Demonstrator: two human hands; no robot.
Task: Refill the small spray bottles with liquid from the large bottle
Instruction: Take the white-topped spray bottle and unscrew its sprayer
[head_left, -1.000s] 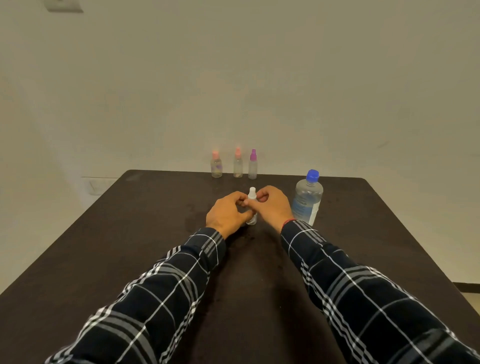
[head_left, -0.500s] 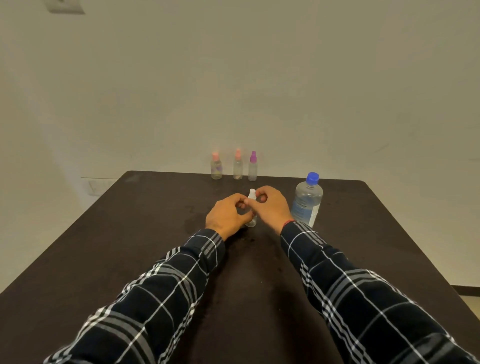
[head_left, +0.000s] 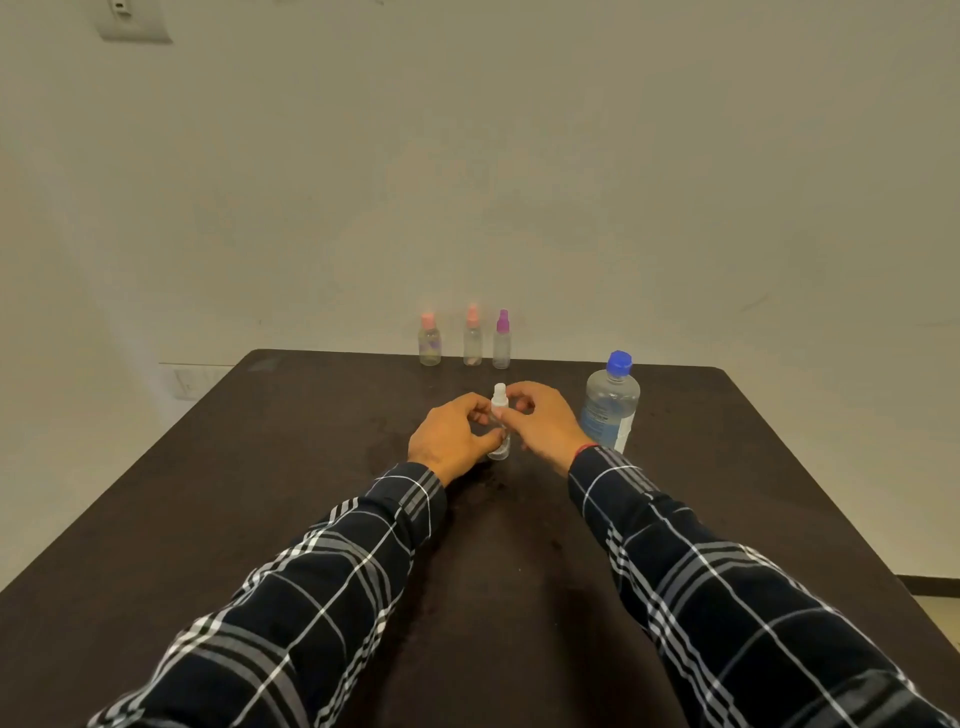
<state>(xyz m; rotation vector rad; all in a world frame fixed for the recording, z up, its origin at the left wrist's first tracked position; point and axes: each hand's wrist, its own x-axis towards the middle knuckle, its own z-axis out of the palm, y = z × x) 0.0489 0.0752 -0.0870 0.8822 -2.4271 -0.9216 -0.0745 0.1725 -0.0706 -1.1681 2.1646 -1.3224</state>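
Large bottle (head_left: 610, 405) stands upright toward the right edge of the surface (head_left: 260, 493), just beside the right wrist, with its blue cap (head_left: 619, 362) on. No pouring is under way, and judging by that cap none can begin until it comes off.

Both grips meet at the middle of the surface, nearer the far edge than the near one. The left grip (head_left: 447, 439) is curled round the body of the white-topped spray bottle (head_left: 500, 415), which stands upright on the surface. The right grip (head_left: 545, 426) is narrow, thumb and forefinger pinching that bottle just below its white spray head (head_left: 500, 393). That looks like a twist at the neck, though whether the head is coming off for filling or going back on after it cannot be told from here.

Three more small bottles stand in a row at the far edge, all upright with tops on and well apart from the grips: a pink-topped bottle (head_left: 429, 345), an orange-topped bottle (head_left: 472, 343) and a purple-topped bottle (head_left: 502, 345). Their liquid levels are too small to read, so whether any has been filled is unclear. At least the one in hand seems unfinished.
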